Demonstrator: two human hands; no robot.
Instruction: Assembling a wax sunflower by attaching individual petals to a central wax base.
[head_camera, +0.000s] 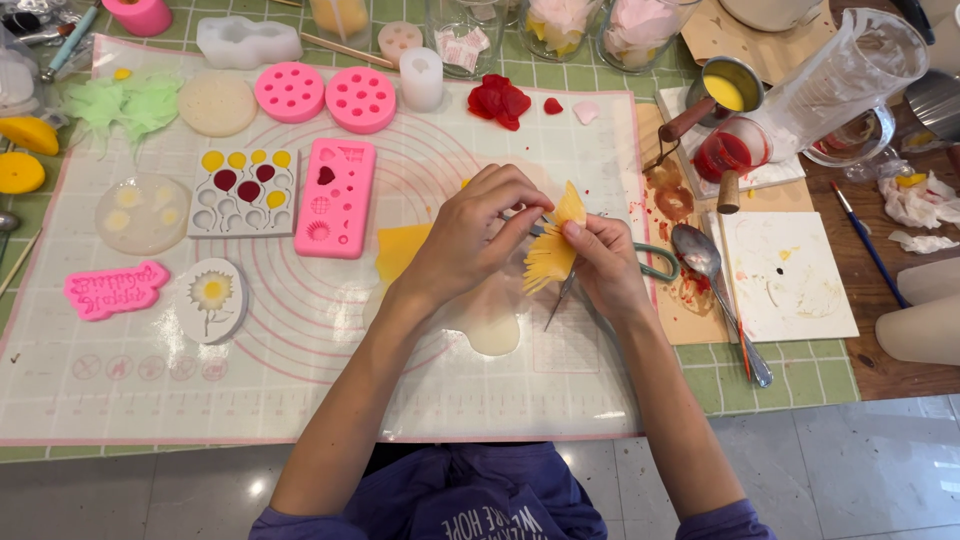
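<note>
Both my hands meet over the middle of a translucent silicone mat (300, 360). My left hand (470, 235) pinches the top of a thin yellow wax sheet (552, 250) cut into a fringe. My right hand (605, 262) grips the same fringed sheet from the right, along with a thin metal tool (558, 305) that points down from the fingers. A flat yellow wax piece (400, 250) lies on the mat just left of my hands. Green-handled scissors (655, 262) lie behind my right hand, partly hidden.
Pink silicone moulds (335, 197), round pink moulds (325, 95) and a white mould with coloured wax (240, 190) lie left. A spoon (705, 265), stained tiles (785, 275), a small pot of yellow wax (725, 90) and a clear jug (850, 75) stand right. Jars line the back.
</note>
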